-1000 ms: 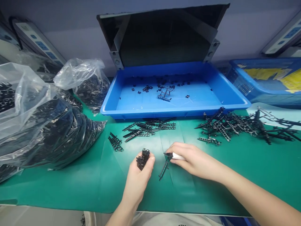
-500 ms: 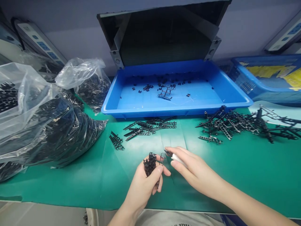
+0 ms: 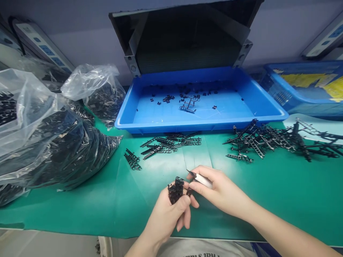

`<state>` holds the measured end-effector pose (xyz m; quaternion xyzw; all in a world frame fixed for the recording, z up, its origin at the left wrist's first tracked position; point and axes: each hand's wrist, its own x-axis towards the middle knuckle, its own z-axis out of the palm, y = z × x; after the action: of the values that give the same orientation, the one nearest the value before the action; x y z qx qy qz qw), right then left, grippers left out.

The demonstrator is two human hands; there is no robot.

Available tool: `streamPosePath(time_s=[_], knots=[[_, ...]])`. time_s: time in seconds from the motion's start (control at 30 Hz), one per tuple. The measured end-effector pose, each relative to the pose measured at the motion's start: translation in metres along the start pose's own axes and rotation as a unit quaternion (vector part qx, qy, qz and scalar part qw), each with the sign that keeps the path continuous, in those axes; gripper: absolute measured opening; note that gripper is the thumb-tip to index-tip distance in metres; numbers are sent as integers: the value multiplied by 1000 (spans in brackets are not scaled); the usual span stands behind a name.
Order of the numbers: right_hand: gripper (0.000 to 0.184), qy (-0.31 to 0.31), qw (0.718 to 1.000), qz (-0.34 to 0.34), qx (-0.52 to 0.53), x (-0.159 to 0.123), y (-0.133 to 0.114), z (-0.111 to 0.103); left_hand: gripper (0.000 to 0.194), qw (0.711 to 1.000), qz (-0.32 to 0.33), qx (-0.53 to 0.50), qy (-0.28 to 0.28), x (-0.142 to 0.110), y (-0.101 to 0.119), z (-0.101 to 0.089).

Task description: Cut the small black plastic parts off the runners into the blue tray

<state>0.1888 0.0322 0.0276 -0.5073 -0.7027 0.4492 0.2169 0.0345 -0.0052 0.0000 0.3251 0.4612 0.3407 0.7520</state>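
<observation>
My left hand (image 3: 171,210) is closed around a bunch of small black plastic parts (image 3: 176,190), which stick up between thumb and palm. Beside it, my right hand (image 3: 218,184) grips a white-handled tool (image 3: 203,180) with a thin dark pointed tip; its exact kind is unclear. The right fingertips meet the left fingers at a small dark piece (image 3: 189,192), partly hidden. Just beyond the hands, several black ladder-like plastic strips (image 3: 171,143) lie loosely on the green mat (image 3: 142,207). A smaller neat group of strips (image 3: 132,159) is to their left.
A blue tray (image 3: 200,126) with small black pieces stands behind the strips, under a dark shelf (image 3: 193,39). Tangled black plastic frames (image 3: 262,141) are heaped at right, near a blue basket (image 3: 308,103). Clear bags (image 3: 66,153) of black parts fill the left.
The ladder-like piece at my right hand is no longer seen there. My left hand has moved right with its bunch, and the two hands now meet; the tool has stayed in my right hand.
</observation>
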Motion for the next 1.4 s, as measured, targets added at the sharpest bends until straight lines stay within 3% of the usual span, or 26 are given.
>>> streamPosePath(time_s=[0.17,0.33,0.73,1.4], knots=[[30,26,999,-21,-39,-8,10,4,24,996,8,22,83,0,0,1],[37,-18,990,-54,-131,-19,11,7,21,993,47,5,106,0,2,2],[34,40,963,-140,-225,-28,11,17,18,991,55,4,121,-2,5,10],[32,121,949,-159,-243,-23,17,30,26,992,59,-24,108,3,-12,2]])
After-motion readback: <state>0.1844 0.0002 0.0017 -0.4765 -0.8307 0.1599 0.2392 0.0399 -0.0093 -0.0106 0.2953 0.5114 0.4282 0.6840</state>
